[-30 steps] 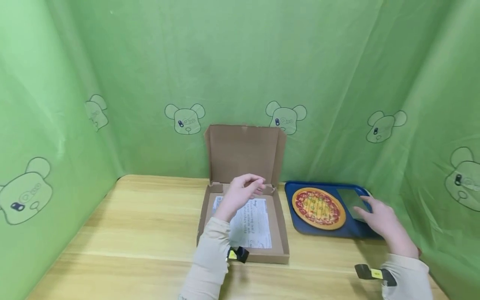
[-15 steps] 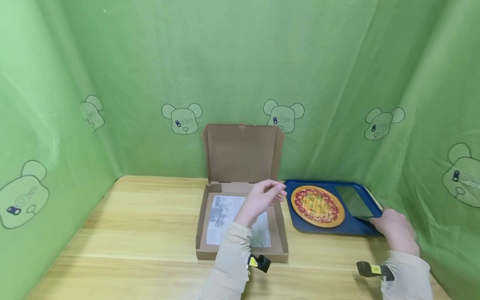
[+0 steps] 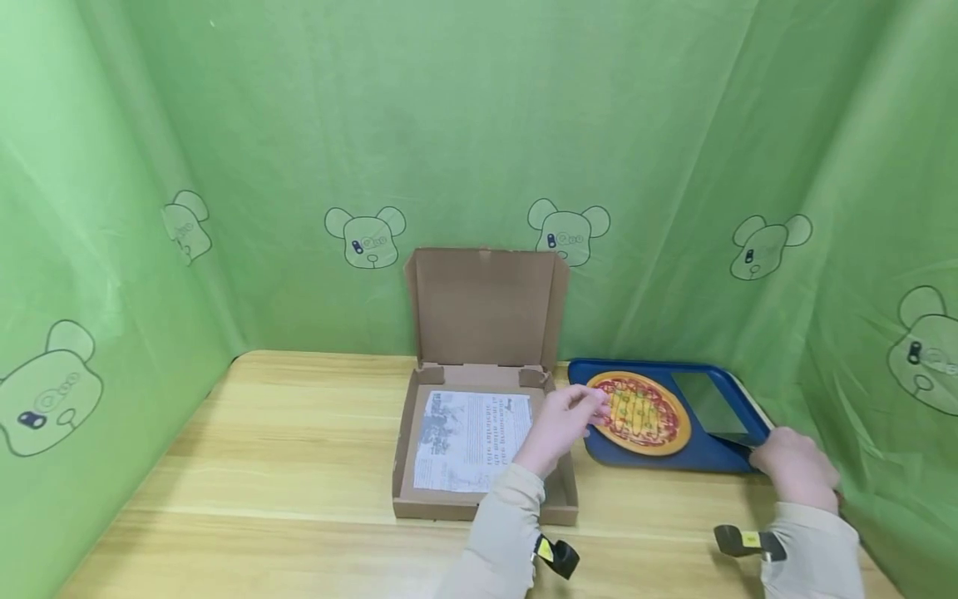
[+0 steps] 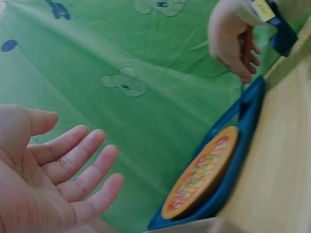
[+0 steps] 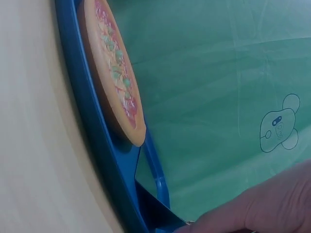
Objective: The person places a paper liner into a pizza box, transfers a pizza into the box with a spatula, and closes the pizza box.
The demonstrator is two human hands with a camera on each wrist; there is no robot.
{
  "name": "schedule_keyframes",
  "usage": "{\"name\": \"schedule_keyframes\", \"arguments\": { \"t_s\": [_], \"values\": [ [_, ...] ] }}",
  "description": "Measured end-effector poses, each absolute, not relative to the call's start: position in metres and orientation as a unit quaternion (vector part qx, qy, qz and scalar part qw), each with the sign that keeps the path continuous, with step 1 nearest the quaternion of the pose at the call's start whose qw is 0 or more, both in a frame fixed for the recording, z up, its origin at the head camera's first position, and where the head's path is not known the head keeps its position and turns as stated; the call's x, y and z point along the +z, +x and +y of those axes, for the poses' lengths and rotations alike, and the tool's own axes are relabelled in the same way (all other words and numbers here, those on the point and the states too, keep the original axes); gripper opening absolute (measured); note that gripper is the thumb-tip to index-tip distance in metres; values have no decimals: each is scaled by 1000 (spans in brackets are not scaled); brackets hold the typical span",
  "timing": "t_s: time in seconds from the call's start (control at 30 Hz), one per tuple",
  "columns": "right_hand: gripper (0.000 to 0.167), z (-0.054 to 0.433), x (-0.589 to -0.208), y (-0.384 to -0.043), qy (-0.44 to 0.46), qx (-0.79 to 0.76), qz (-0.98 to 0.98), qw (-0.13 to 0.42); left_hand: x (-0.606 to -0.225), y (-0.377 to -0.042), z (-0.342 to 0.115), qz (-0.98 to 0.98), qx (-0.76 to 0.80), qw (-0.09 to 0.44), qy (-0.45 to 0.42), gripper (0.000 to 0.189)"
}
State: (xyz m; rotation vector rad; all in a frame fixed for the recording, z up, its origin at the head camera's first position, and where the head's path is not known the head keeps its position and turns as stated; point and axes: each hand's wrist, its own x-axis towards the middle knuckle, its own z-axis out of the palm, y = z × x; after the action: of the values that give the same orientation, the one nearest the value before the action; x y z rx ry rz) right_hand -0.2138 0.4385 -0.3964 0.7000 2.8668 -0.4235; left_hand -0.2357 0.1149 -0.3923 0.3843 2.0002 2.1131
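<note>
In the head view my right hand (image 3: pixel 797 470) grips the handle of a spatula at the right end of a blue tray (image 3: pixel 617 456). The reddish-brown handle (image 4: pixel 247 44) shows inside that hand in the left wrist view. The spatula's flat shiny blade (image 3: pixel 711 405) lies over the tray, to the right of a round pizza (image 3: pixel 645 416) with red and yellow topping. My left hand (image 3: pixel 557 428) hovers between an open cardboard box and the pizza, covering the pizza's left edge from above. Its fingers (image 4: pixel 80 162) are loosely bent and hold nothing.
The cardboard pizza box (image 3: pixel 486 509) stands left of the tray, its lid (image 3: pixel 486 308) upright at the back. A printed paper sheet (image 3: pixel 464 445) lines its bottom. Green curtains (image 3: pixel 464 125) enclose the wooden table (image 3: pixel 299 466) at the back and sides.
My left hand has moved right from above the box to the pizza's left edge. My right hand, earlier open over the spatula, has drawn toward the tray's near right corner and now grips the handle.
</note>
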Motion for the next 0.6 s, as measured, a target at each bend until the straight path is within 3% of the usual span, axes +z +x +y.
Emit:
{"name": "schedule_keyframes", "arguments": {
  "t_s": [0.6],
  "values": [
    [41,447,-398,-215,227,-139,961,72,-399,-226,142,733,656,117,139,25]
  ]
}}
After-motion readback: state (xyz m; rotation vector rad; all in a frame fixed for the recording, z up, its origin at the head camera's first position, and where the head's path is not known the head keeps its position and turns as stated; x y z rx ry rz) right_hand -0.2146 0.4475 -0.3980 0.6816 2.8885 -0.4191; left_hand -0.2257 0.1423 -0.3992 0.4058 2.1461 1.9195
